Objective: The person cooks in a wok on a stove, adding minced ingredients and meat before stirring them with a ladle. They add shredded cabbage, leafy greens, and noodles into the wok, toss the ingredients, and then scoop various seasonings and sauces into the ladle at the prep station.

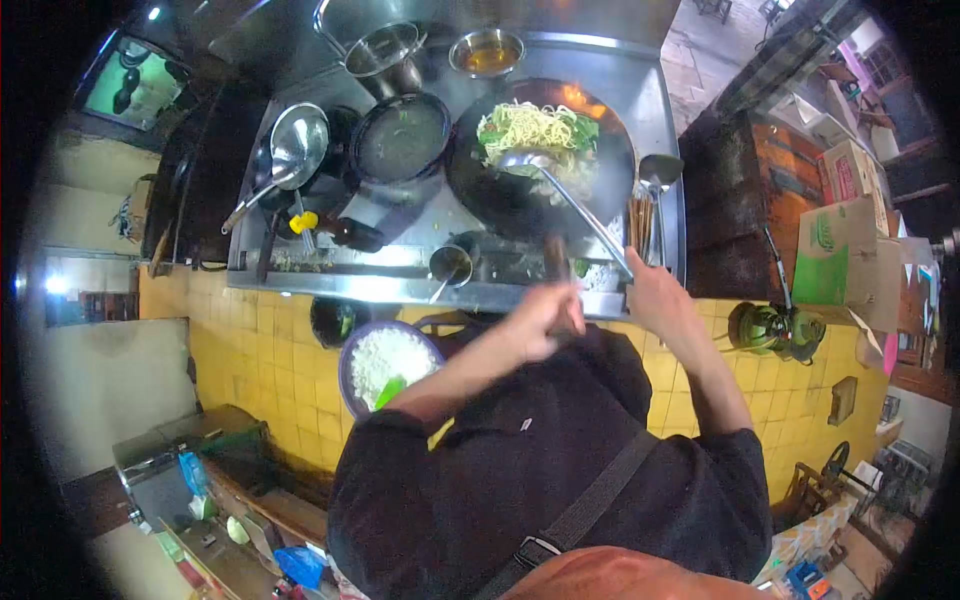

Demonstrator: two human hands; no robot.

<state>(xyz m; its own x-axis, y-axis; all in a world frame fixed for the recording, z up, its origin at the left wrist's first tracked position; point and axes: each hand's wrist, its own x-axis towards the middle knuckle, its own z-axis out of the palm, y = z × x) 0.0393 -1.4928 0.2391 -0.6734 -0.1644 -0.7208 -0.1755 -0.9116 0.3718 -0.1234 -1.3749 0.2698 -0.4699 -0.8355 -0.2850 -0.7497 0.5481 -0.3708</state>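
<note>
In the head view a black wok (470, 195) sits over a burner, with flame at its far rim. Pale noodles (540, 128) and green leaves lie in it, with steam rising. My right hand (657, 298) is closed round the long handle of a metal ladle (590, 215), whose bowl rests against the noodles. My left hand (545, 318), slightly blurred, is closed at the near end of the wok's brown handle (556, 260).
A lidded-looking dark pan (402, 140), a steel pot (385, 70), a bowl of amber liquid (487, 53) and a strainer-like ladle (298, 148) occupy the stove. A spatula (660, 172) lies right. A basin of white food (385, 365) stands below, left of me.
</note>
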